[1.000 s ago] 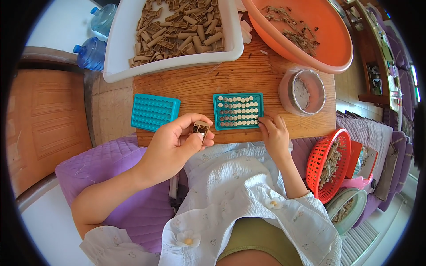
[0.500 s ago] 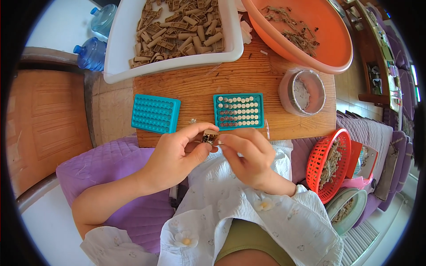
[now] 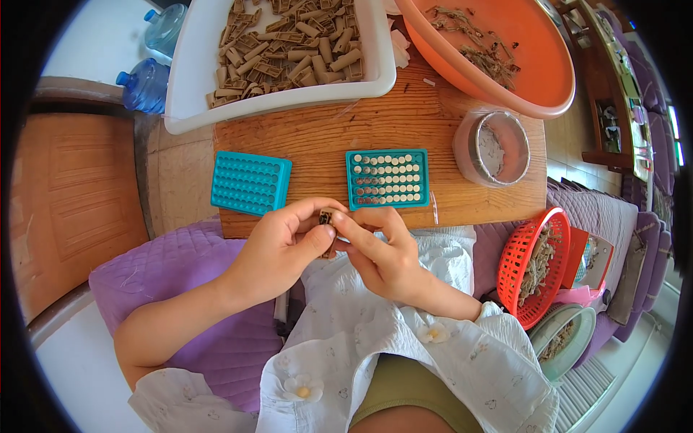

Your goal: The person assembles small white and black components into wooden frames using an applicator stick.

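Hands meet just below the filled tray (image 3: pixel 387 178): your left hand (image 3: pixel 278 249) and right hand (image 3: pixel 382 252) pinch a small brown piece (image 3: pixel 325 216) between fingertips. Likely loading step; next needs careful seating.

A home used for small handwork. A low wooden desk (image 3: pixel 375 137) is the landmark: purple quilted cushions (image 3: pixel 173 289) lie just before it, a wooden door (image 3: pixel 72 195) stands to its left, water bottles (image 3: pixel 144 83) sit beyond its left corner, and a cushioned sofa (image 3: pixel 621 216) and red basket (image 3: pixel 538 263) are to its right.
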A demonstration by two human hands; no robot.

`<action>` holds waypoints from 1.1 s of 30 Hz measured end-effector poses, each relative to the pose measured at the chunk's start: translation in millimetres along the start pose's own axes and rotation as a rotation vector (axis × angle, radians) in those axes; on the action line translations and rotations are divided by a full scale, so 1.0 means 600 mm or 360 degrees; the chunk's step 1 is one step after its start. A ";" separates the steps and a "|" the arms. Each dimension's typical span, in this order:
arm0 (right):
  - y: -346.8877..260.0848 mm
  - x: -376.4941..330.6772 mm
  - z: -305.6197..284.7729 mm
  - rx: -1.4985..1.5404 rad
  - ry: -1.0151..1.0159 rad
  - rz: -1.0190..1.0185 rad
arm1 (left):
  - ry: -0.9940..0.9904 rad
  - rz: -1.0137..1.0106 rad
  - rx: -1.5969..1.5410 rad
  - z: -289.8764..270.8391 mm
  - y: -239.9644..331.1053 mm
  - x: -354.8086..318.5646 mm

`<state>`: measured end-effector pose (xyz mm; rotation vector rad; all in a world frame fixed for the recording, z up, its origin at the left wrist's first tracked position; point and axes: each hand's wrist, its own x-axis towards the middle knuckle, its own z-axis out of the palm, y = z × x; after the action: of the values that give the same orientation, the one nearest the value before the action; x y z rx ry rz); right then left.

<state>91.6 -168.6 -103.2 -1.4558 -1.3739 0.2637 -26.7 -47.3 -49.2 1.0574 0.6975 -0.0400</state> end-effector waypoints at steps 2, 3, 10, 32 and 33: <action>0.010 -0.004 -0.012 0.0065 0.0027 0.0126 | -0.0076 -0.0062 0.0029 0.003 0.010 -0.005; 0.022 -0.006 -0.021 0.0027 0.0065 0.0245 | -0.0153 -0.0125 0.0058 0.004 0.015 -0.007; 0.175 -0.016 -0.084 -0.0780 0.0036 0.0597 | -0.0203 -0.0109 0.0168 0.000 0.009 -0.006; -0.002 0.028 0.001 0.0031 0.0288 0.0094 | 0.0037 0.0081 0.0266 0.008 0.004 -0.004; 0.001 0.025 0.008 -0.0032 0.0364 0.0042 | 0.0071 0.0107 0.0326 0.007 0.001 -0.004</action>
<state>92.9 -153.7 -98.3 -1.4731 -1.1761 0.0968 -26.3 -51.3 -46.2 1.2809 0.7082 -0.0305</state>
